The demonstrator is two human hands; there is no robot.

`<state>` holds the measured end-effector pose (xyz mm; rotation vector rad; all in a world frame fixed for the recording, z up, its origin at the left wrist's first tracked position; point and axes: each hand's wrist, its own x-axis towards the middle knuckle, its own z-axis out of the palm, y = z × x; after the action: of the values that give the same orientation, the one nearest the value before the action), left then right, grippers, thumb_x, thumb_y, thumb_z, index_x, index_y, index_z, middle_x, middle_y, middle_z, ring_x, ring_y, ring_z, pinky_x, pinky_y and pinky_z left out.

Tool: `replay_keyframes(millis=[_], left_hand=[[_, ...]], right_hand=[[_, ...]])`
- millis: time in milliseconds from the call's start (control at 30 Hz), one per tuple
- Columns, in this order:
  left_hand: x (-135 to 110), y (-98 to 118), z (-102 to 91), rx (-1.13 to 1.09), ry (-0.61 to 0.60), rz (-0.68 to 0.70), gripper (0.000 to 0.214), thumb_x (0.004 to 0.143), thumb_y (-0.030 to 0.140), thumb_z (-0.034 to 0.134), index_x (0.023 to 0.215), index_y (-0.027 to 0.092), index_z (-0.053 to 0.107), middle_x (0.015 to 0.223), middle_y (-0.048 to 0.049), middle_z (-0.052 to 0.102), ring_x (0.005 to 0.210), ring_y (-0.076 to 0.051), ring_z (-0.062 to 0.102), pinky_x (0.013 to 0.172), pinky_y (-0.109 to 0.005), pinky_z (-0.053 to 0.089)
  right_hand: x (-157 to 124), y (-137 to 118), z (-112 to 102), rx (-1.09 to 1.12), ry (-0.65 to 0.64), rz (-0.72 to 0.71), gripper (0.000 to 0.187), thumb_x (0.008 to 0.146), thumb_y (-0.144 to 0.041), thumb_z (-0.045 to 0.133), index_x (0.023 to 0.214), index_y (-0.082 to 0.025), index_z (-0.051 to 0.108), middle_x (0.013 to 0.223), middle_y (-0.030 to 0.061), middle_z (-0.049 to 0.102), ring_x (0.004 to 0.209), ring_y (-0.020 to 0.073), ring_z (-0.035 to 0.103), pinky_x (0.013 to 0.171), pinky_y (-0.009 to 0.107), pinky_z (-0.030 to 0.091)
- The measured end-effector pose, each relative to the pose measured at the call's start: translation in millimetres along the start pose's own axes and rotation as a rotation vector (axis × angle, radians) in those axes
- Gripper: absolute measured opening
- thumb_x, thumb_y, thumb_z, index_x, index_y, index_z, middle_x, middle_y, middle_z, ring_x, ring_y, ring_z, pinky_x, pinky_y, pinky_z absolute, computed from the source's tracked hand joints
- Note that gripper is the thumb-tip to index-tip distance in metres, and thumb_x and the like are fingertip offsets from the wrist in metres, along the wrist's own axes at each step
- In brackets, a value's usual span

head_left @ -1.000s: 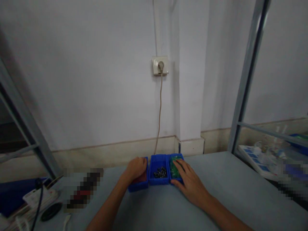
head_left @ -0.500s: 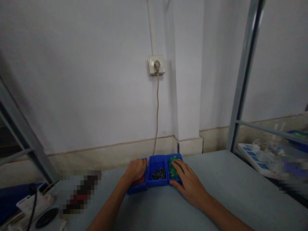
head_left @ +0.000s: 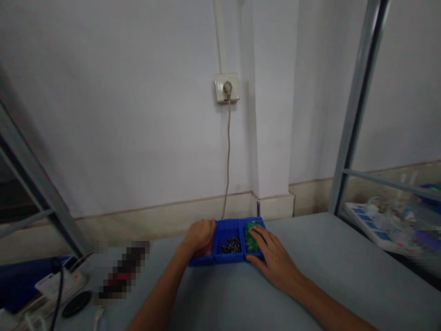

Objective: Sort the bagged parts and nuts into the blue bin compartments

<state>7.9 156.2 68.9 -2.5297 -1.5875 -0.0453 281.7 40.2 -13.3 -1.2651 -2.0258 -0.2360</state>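
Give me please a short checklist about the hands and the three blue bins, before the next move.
1. Left bin, middle bin and right bin side by side: ok.
2. Left hand at the left bin: ok.
3. Right hand at the right bin: ok; it partly covers the green contents.
4. Dark pieces inside the middle bin: ok.
5. Reddish contents fully visible: not ok, left hand covers part.
6. Left hand's grip firm: cannot tell.
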Motion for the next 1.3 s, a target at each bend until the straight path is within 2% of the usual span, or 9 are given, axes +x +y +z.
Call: replay_keyframes(millis=[233, 500, 733, 867, 933, 1033, 1167, 1300], left_hand=[[-4.6, -1.0, -30.8, -0.101, 0.105, -0.027, 0.067, 0.114, 0.032, 0.018, 0.087, 0.013, 0.076, 0.088, -0.0191, 0.080, 0.080, -0.026, 0.076, 0.082, -0.036, 0.053], [-15.6, -8.5, -60.2, -0.167, 0.192, -0.027, 0.067, 0.113, 0.034, 0.017, 0.081, 0.014, 0.073, 0.087, -0.0169, 0.079, 0.082, -0.025, 0.074, 0.082, -0.033, 0.050], [-33.3, -2.7, -86.2, -0.188, 0.209, -0.019, 0.070, 0.113, 0.039, 0.016, 0.080, 0.014, 0.072, 0.080, -0.0138, 0.077, 0.079, -0.025, 0.072, 0.081, -0.034, 0.049], [-53.7, 11.8, -93.6, -0.210, 0.140, -0.028, 0.069, 0.113, 0.039, 0.016, 0.078, 0.015, 0.071, 0.080, -0.0130, 0.076, 0.075, -0.024, 0.071, 0.077, -0.034, 0.048], [-70.2, 19.5, -90.5, -0.206, 0.078, -0.017, 0.067, 0.112, 0.039, 0.015, 0.082, 0.016, 0.071, 0.082, -0.0127, 0.077, 0.075, -0.025, 0.072, 0.076, -0.035, 0.048], [-103.5, 31.6, -75.3, -0.206, -0.015, 0.054, 0.068, 0.113, 0.040, 0.012, 0.088, 0.018, 0.071, 0.083, -0.0109, 0.077, 0.073, -0.025, 0.071, 0.074, -0.036, 0.049], [-146.4, 45.7, -39.8, -0.167, -0.095, 0.098, 0.065, 0.113, 0.041, 0.013, 0.099, 0.020, 0.072, 0.096, -0.0131, 0.078, 0.088, -0.030, 0.073, 0.085, -0.042, 0.053], [-162.7, 48.0, -6.4, -0.208, -0.144, 0.026, 0.055, 0.113, 0.039, 0.020, 0.104, 0.021, 0.072, 0.104, -0.0147, 0.079, 0.096, -0.031, 0.074, 0.090, -0.042, 0.054]], right_hand=[[1.5, -4.1, -3.4, 0.012, 0.014, 0.012, 0.062, 0.102, -0.048, 0.065, 0.154, -0.018, 0.051, 0.154, 0.0193, 0.056, 0.143, 0.0362, 0.054, 0.118, 0.059, 0.049], [3.8, -8.6, -8.0, 0.015, 0.036, 0.033, 0.070, 0.101, -0.054, 0.065, 0.158, -0.017, 0.046, 0.157, 0.0213, 0.052, 0.144, 0.0377, 0.052, 0.118, 0.059, 0.048], [3.4, -7.7, -7.0, 0.001, 0.046, 0.031, 0.074, 0.101, -0.054, 0.064, 0.160, -0.017, 0.040, 0.159, 0.0219, 0.050, 0.148, 0.0391, 0.048, 0.121, 0.064, 0.042], [3.8, -8.5, -7.4, 0.004, 0.058, 0.025, 0.075, 0.101, -0.054, 0.063, 0.161, -0.017, 0.038, 0.160, 0.0222, 0.049, 0.149, 0.0390, 0.047, 0.122, 0.063, 0.042], [3.9, -8.7, -7.5, 0.002, 0.058, 0.014, 0.076, 0.101, -0.054, 0.063, 0.161, -0.017, 0.037, 0.160, 0.0224, 0.048, 0.150, 0.0390, 0.046, 0.122, 0.063, 0.041], [3.5, -8.8, -6.8, 0.005, 0.053, 0.005, 0.076, 0.101, -0.053, 0.064, 0.162, -0.017, 0.036, 0.160, 0.0219, 0.048, 0.150, 0.0387, 0.045, 0.122, 0.064, 0.041], [3.1, -9.8, -6.0, 0.014, 0.055, 0.002, 0.076, 0.100, -0.052, 0.064, 0.162, -0.018, 0.037, 0.159, 0.0213, 0.049, 0.150, 0.0392, 0.045, 0.122, 0.064, 0.041], [3.5, -10.5, -5.6, 0.008, 0.058, -0.003, 0.077, 0.100, -0.053, 0.064, 0.162, -0.017, 0.037, 0.157, 0.0221, 0.051, 0.150, 0.0408, 0.045, 0.122, 0.065, 0.041]])
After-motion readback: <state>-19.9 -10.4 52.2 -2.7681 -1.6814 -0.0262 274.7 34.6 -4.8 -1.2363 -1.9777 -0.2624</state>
